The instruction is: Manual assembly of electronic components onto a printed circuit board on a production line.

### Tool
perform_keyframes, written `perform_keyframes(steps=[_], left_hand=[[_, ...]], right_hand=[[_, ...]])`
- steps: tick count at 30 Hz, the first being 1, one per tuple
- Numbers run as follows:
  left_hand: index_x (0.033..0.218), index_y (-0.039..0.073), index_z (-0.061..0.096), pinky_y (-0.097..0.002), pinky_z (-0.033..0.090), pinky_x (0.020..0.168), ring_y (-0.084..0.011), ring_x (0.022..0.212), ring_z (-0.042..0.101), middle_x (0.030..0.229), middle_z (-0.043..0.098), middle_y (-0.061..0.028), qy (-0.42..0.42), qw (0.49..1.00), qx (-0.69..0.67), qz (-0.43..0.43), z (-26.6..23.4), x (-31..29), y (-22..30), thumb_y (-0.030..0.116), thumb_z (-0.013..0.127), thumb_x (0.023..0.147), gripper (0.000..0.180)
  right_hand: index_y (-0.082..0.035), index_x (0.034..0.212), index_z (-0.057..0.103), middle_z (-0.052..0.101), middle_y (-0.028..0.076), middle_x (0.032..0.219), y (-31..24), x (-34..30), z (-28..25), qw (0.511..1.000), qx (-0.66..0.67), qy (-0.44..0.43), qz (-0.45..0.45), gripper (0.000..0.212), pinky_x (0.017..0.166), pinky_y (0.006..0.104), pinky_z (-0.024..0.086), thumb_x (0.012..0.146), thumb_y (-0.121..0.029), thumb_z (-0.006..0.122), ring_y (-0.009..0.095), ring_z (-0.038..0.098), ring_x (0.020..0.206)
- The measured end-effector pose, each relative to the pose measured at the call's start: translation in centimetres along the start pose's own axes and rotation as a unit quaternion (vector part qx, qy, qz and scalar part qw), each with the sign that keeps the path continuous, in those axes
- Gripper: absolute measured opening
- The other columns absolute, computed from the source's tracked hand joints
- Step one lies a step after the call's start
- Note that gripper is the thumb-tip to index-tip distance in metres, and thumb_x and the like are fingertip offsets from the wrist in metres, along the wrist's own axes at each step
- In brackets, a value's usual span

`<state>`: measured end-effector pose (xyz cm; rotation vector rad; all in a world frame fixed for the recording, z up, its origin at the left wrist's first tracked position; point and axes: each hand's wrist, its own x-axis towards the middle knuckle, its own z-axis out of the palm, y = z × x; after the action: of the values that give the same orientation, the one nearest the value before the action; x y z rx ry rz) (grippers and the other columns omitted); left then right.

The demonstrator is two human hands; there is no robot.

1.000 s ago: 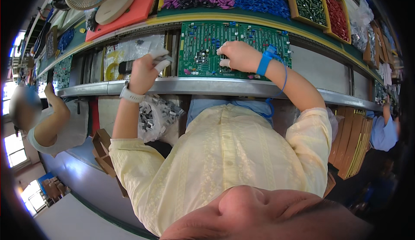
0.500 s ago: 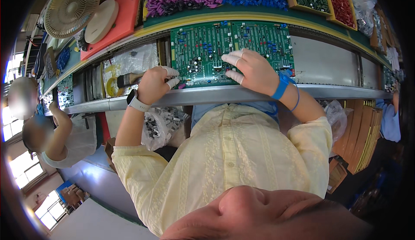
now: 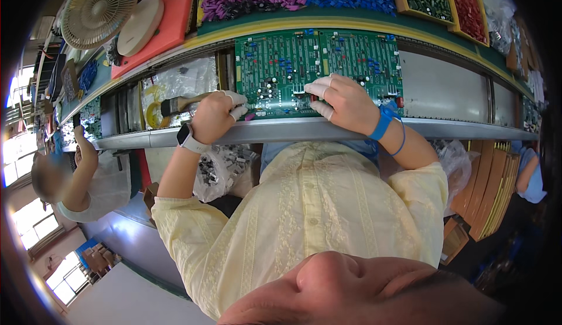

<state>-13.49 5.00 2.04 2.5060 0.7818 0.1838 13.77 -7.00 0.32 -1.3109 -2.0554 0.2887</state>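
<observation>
apart, left hand and right hand angled inward at circuit boards

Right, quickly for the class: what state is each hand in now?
Left hand: half-curled at the left edge of the board; grip can't be told.
Right hand: half-curled over the board; grip can't be told.
</observation>
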Motion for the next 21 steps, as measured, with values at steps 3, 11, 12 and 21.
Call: perform_keyframes(steps=[3, 11, 12, 21], left_hand=[[0.085, 0.005, 0.066, -0.0375, 0.048, 0.072, -0.0288, 0.078, 0.059, 0.082, 0.064, -0.0112, 0.030, 0.999, 0.021, 0.010, 0.6, -0.4, 0.2, 0.011, 0.066, 0.072, 0.014], [0.085, 0.005, 0.066, -0.0355, 0.049, 0.072, -0.0272, 0.079, 0.060, 0.085, 0.064, -0.0104, 0.047, 0.997, 0.039, 0.046, 0.7, -0.5, 0.2, 0.008, 0.068, 0.069, 0.017], [0.085, 0.005, 0.066, -0.0355, 0.049, 0.072, -0.0272, 0.079, 0.060, 0.085, 0.064, -0.0104, 0.050, 0.997, 0.039, 0.047, 0.7, -0.5, 0.3, 0.008, 0.068, 0.069, 0.017], [0.083, 0.007, 0.066, -0.0375, 0.048, 0.068, -0.0283, 0.075, 0.059, 0.078, 0.063, -0.0108, 0.012, 0.994, 0.083, 0.066, 0.6, 0.0, -0.3, 0.014, 0.065, 0.071, 0.014]], right_hand=[[-0.004, 0.100, 0.061, 0.060, 0.009, 0.093, 0.1, -0.1, 0.2, 1.000, 0.002, -0.005, 0.003, 0.028, 0.076, 0.0344, 0.046, 0.074, -0.016, 0.065, 0.025, 0.057, 0.084], [-0.004, 0.100, 0.061, 0.061, 0.009, 0.093, 0.4, 0.4, 0.0, 1.000, 0.000, -0.013, 0.003, 0.029, 0.076, 0.0345, 0.046, 0.075, -0.016, 0.065, 0.025, 0.057, 0.084], [-0.004, 0.102, 0.060, 0.061, 0.010, 0.094, 0.4, 0.4, -0.1, 1.000, -0.001, -0.012, 0.000, 0.030, 0.075, 0.0354, 0.046, 0.074, -0.014, 0.066, 0.026, 0.057, 0.084], [-0.006, 0.101, 0.060, 0.060, 0.011, 0.095, 1.4, 6.5, -5.2, 0.995, -0.077, -0.039, -0.050, 0.027, 0.079, 0.0371, 0.047, 0.076, -0.014, 0.066, 0.029, 0.057, 0.089]])
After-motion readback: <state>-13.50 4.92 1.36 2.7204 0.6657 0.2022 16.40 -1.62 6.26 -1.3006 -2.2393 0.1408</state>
